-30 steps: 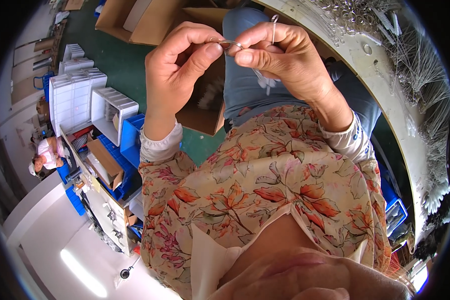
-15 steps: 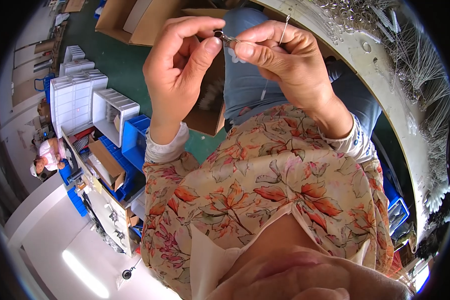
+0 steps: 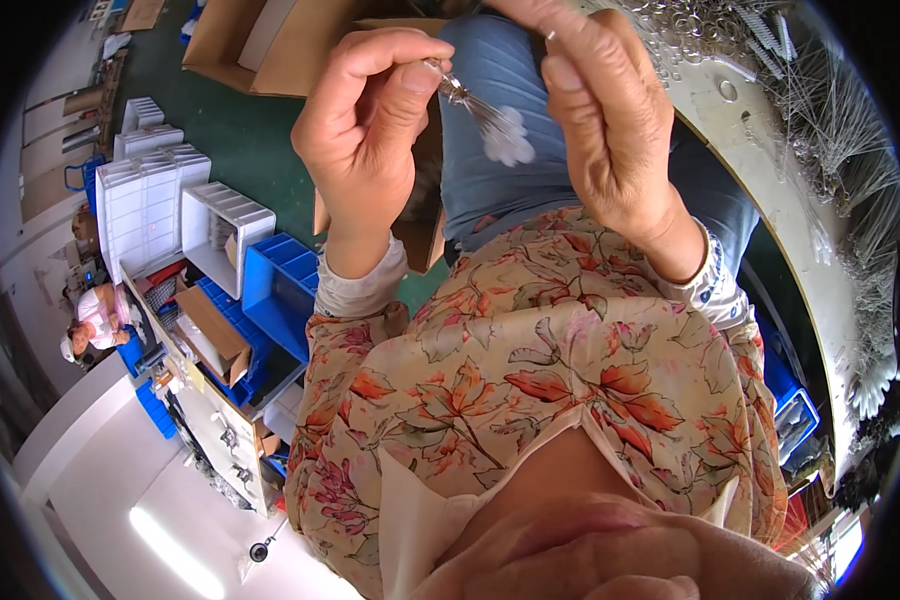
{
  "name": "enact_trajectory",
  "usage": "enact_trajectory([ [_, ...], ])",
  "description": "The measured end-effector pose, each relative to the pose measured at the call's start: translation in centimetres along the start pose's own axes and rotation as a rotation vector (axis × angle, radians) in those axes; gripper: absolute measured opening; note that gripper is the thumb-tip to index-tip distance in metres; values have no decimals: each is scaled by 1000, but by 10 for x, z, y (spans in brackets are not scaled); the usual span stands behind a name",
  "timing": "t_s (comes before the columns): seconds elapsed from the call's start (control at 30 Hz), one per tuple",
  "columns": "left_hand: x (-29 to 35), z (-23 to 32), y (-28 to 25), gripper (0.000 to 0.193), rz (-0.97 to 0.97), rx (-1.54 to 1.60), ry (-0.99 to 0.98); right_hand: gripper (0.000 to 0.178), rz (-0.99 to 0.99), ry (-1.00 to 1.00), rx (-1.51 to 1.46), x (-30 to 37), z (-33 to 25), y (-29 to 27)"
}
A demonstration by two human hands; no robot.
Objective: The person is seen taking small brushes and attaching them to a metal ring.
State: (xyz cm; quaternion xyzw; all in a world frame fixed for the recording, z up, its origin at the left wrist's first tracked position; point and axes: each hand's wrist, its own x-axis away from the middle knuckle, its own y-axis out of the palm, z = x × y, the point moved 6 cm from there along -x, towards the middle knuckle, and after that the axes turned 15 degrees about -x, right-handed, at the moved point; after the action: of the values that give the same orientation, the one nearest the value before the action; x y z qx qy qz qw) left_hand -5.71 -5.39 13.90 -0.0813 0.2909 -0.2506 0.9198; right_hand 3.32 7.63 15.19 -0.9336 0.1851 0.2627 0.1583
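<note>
Between thumb and index finger, my left hand (image 3: 370,120) pinches the metal ring end of a bundle of small wire brushes (image 3: 485,118). Their thin stems fan out down to the right, and the fluffy white tips lie over my jeans-covered leg. My right hand (image 3: 610,120) is raised to the right of the bundle, apart from it. Its index finger stretches to the upper edge, smeared by motion and partly cut off, with the thumb apart below. A tiny bright spot shows near the fingers, too blurred to name.
To the right curves a pale worktable (image 3: 770,215), bearing loose metal rings (image 3: 685,35) and a heap of wire brushes (image 3: 820,120). Open cardboard boxes (image 3: 215,50) stand beyond my left hand. White crates (image 3: 155,205) and blue bins (image 3: 280,285) are at left, with another person (image 3: 95,320) farther off.
My right hand has come away from the bundle, moving up and right. The brushes now hang fanned out from my left hand, which stays pinched. The thin wire at my right fingers no longer shows.
</note>
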Motion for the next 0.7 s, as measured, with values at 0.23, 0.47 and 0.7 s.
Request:
enact_trajectory([
  [0.23, -2, 3, 11, 15, 29, -70, 108, 24, 303, -213, -581, 10, 19, -5],
  [0.47, 0, -3, 18, 9, 49, 28, 24, 24, 161, -218, -138, 13, 9, -5],
  [0.7, -1, 3, 29, 11, 119, 168, 113, 23, 219, -38, -454, 29, 30, 2],
])
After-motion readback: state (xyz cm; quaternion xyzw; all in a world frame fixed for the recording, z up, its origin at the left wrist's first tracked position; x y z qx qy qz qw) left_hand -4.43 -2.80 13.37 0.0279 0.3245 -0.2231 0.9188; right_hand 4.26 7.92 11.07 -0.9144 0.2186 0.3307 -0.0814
